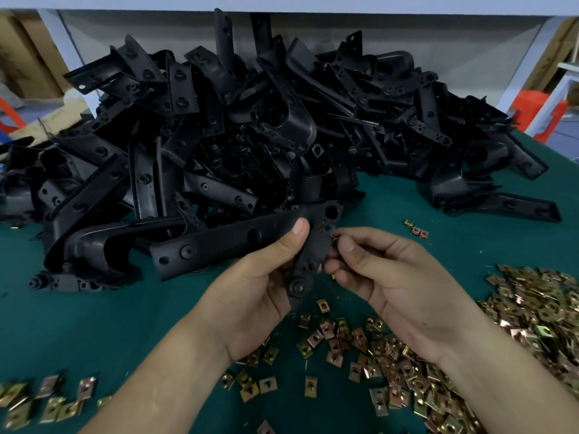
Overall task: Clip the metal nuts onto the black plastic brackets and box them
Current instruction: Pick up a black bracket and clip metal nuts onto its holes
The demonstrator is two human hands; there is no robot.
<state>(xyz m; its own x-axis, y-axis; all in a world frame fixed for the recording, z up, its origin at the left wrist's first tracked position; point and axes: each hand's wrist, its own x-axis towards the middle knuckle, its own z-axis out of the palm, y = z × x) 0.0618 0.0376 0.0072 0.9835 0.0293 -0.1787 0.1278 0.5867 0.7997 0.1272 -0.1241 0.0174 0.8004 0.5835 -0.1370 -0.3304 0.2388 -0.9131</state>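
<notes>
While left hand [257, 296] grips bracket [225, 242], right hand [398, 286] pinches nut [334, 237]

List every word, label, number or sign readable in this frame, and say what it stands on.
None can be read.
The black plastic brackets, the held bracket, the metal nuts and the cardboard boxes at the back show no legible print. Any moulded or stamped marks are too small or blurred to tell.
</notes>
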